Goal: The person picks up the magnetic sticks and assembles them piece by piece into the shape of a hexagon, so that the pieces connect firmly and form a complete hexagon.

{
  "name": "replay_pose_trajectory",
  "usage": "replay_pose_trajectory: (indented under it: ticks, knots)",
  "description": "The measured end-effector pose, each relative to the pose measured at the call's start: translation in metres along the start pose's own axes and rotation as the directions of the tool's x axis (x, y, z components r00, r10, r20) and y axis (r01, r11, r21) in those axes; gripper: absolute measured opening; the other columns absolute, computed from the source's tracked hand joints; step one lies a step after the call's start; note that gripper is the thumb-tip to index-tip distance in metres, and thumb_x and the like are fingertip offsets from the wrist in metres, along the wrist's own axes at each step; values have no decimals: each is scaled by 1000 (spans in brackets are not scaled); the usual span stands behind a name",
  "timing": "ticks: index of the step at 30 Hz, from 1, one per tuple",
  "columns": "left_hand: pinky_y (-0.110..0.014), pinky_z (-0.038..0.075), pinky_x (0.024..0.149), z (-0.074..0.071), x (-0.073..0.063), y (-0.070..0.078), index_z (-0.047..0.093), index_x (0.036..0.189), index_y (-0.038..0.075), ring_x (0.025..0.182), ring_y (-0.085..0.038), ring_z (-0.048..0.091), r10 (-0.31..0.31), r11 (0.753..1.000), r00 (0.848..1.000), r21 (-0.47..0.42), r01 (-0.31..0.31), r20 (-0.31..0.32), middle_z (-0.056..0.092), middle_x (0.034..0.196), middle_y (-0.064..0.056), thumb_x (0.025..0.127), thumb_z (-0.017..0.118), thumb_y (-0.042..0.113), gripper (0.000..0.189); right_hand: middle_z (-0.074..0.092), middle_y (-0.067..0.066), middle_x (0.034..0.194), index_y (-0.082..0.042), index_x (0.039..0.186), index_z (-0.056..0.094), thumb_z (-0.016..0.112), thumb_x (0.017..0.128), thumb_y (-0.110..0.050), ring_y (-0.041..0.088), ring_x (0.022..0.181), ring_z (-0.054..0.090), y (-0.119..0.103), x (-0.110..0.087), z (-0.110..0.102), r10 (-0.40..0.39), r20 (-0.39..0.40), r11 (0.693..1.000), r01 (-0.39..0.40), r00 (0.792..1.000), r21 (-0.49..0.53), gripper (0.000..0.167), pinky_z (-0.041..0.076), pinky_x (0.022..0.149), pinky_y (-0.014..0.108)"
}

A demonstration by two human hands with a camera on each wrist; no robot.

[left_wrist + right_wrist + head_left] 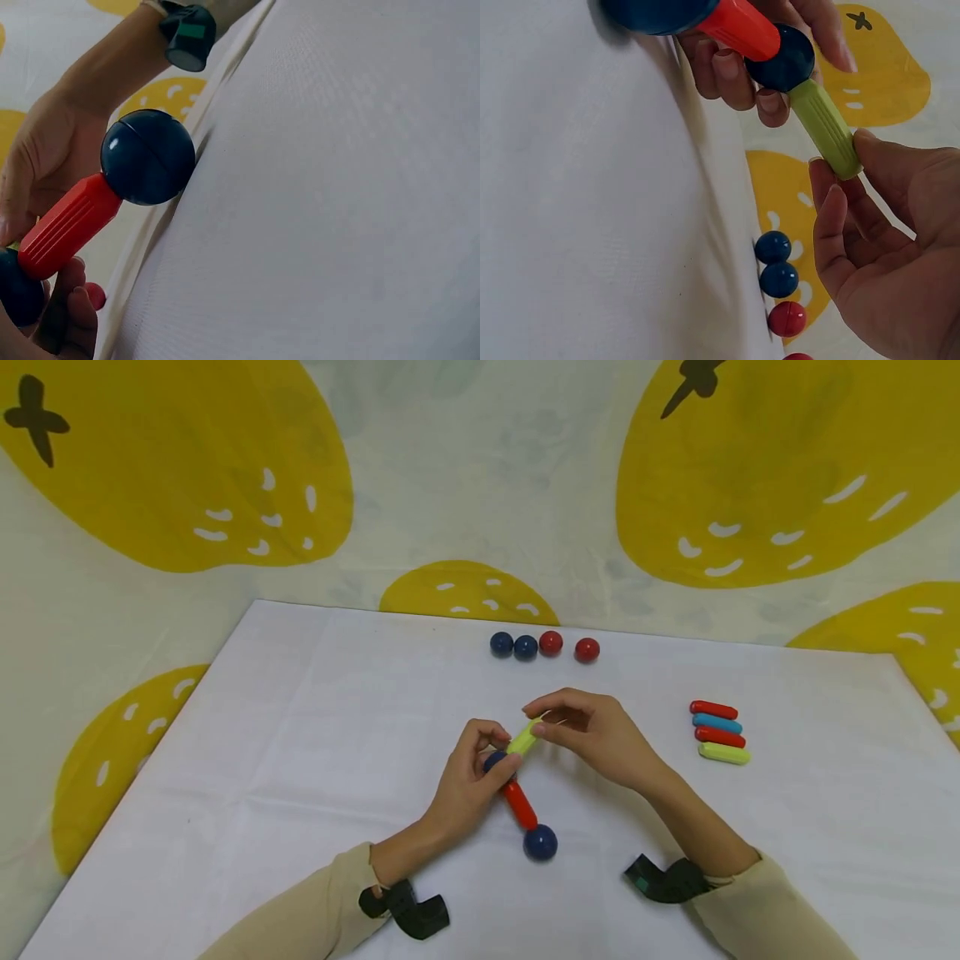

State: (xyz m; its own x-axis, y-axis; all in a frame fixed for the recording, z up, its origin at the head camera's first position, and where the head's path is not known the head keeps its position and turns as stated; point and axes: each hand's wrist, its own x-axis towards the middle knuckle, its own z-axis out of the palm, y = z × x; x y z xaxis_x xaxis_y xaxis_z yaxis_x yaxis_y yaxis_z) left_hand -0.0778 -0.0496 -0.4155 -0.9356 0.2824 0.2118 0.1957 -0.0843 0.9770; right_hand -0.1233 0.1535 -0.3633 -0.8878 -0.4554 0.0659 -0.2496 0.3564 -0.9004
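Note:
My left hand (468, 777) grips a dark blue ball (781, 58) between thumb and fingers. From that ball a red stick (520, 805) runs down to a second blue ball (540, 842), nearest my body. A yellow-green stick (826, 127) meets the gripped ball at one end, at an angle to the red stick. My right hand (600, 735) pinches its other end between thumb and fingers. In the left wrist view the red stick and the second ball (148, 157) show large, while the gripped ball is cut by the frame's edge.
At the table's back lie two blue balls (513, 646) and two red balls (587, 650). To the right is a stack of loose sticks: red (714, 709), light blue (717, 723), another red, and yellow-green (723, 753). A patterned cloth (480, 485) hangs behind the white table (337, 693).

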Motion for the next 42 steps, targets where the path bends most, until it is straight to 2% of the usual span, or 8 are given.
replay_pose_trajectory:
  ticks: [9, 14, 20, 25, 32, 36, 39, 42]
  knots:
    - [-19, 38, 54, -2, -1, 0, 57, 120, 10, 57, -12, 50, -11, 998, 1000, 63, 12, -18, 55, 96, -7, 91, 63, 7, 29, 67, 0, 108, -10, 116, 67, 69, 90, -21, 14, 95, 62, 1, 3, -4, 23, 7, 998, -22, 1000, -57, 29, 51, 84, 28]
    - [-20, 38, 53, -2, 0, 1, 58, 121, 14, 57, -12, 50, -18, 996, 1000, 91, 20, -19, 56, 97, -5, 91, 64, 9, 32, 67, -3, 108, -14, 117, 67, 65, 92, -30, 12, 95, 60, 2, 6, -25, 32, -94, 986, -47, 995, -162, 30, 50, 81, 23]
    - [-20, 40, 54, -2, 0, 2, 58, 122, 13, 58, -13, 50, -12, 994, 1000, 108, 15, -24, 56, 99, -6, 89, 65, 5, 34, 65, -2, 112, -16, 118, 66, 62, 93, -37, 14, 101, 59, 16, 17, -53, 106, -289, 968, -165, 952, -189, 34, 48, 84, 23]
    - [-20, 41, 55, -1, -1, 8, 58, 122, 7, 59, -14, 52, -22, 994, 999, 105, 25, -29, 56, 102, -10, 88, 63, -2, 36, 58, -2, 122, -14, 121, 64, 62, 92, -39, 19, 108, 55, 31, 25, -61, 158, -367, 965, -221, 917, -138, 39, 47, 88, 35]
    - [-21, 43, 59, 1, -2, 32, 59, 119, 1, 63, -16, 55, -7, 995, 1000, 102, 10, -29, 57, 101, -13, 87, 63, -5, 33, 49, 0, 134, -17, 129, 59, 62, 92, -39, 22, 109, 52, 57, 33, -61, 208, -437, 955, -278, 875, -101, 43, 49, 73, 20]
    - [-21, 45, 60, 2, -2, 33, 59, 119, 1, 64, -16, 56, -8, 994, 999, 106, 11, -34, 57, 101, -14, 87, 63, -5, 33, 41, 0, 143, -27, 142, 45, 61, 93, -38, 24, 112, 51, 70, 34, -59, 253, -405, 939, -323, 879, -115, 52, 52, 76, 27]
    - [-21, 44, 59, 2, -3, 31, 59, 119, 1, 63, -15, 55, -5, 995, 999, 100, 9, -34, 57, 101, -14, 87, 63, -5, 33, 35, 1, 149, -33, 148, 34, 60, 94, -35, 27, 113, 51, 74, 35, -57, 243, -368, 935, -318, 898, -157, 60, 51, 86, 40]
    - [-20, 43, 59, 3, -2, 30, 59, 119, 1, 63, -14, 54, 0, 995, 999, 98, 3, -35, 57, 101, -14, 87, 63, -5, 33, 32, 2, 151, -32, 148, 34, 61, 95, -30, 29, 111, 52, 76, 36, -55, 196, -335, 939, -274, 922, -206, 60, 46, 93, 47]
